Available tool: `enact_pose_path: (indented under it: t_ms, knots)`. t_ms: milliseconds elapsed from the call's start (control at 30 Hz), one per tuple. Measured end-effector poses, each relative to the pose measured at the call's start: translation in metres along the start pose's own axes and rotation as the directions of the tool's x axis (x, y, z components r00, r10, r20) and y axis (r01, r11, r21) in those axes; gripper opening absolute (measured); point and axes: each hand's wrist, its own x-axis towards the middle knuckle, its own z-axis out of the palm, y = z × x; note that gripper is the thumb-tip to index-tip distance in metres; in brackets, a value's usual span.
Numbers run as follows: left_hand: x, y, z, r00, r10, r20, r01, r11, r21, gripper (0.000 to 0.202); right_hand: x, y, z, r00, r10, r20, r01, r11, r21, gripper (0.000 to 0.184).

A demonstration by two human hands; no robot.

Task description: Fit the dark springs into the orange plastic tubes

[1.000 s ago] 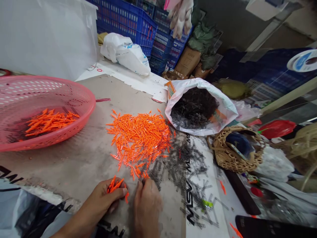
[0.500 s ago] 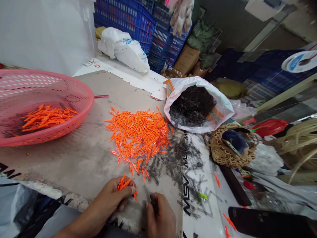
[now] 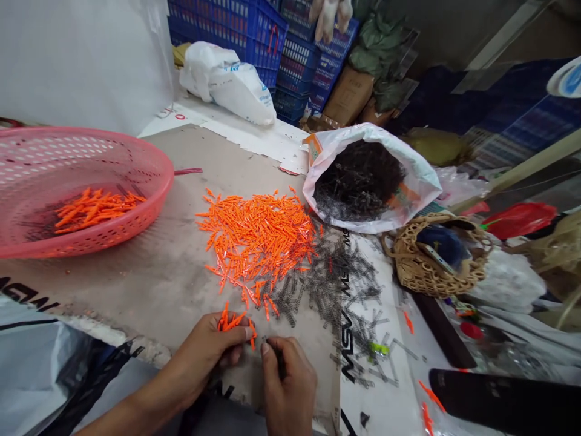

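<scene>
Two bare hands show at the bottom centre of the frame. The left hand (image 3: 211, 354) comes with a long bare forearm (image 3: 145, 401) running to the lower left edge. The right hand (image 3: 290, 384) is cut off at the wrist. The thumbnails (image 3: 247, 332) are trimmed short.

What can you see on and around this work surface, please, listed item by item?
orange pieces: a loose heap, orange, middle of the cardboard
springs: many, dark grey, scattered right of the heap
cardboard sheet: one, grey-brown, under both
pink basket: one, pink, far left, some orange pieces inside
white sack: one, white, open, full of dark springs, behind the scatter
woven basket: one, tan, right of the springs
white bag: one, white, at the back
blue crates: several, blue, stacked at the back
left hand: one, closed on an orange bunch
right hand: one, closed on a small dark piece, beside the left
</scene>
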Motion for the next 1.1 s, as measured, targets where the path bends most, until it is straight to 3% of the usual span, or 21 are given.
enact_pose_path:
  t_ms: [100,300,833,1100]
  knots:
    - [-0.001,0.001,0.002,0.999,0.032,0.016,-0.032,0.999,-0.020,0.026,-0.003,-0.010,-0.001,0.995,0.100,-0.020,-0.097,0.988,0.117,0.018]
    - [-0.006,0.004,0.005,0.999,0.051,0.010,-0.050,0.997,-0.053,0.025,-0.001,-0.021,0.002,0.991,0.118,-0.062,-0.106,0.980,0.168,0.021]
    - [-0.008,0.008,0.005,0.992,0.128,0.021,-0.129,0.988,0.080,0.029,-0.009,-0.023,0.008,0.991,0.027,-0.130,-0.024,0.999,0.022,0.018]
    - [-0.011,0.008,0.009,0.991,0.131,0.007,-0.131,0.990,0.044,0.033,-0.009,-0.023,0.010,0.987,-0.010,-0.159,0.005,1.000,-0.030,0.018]
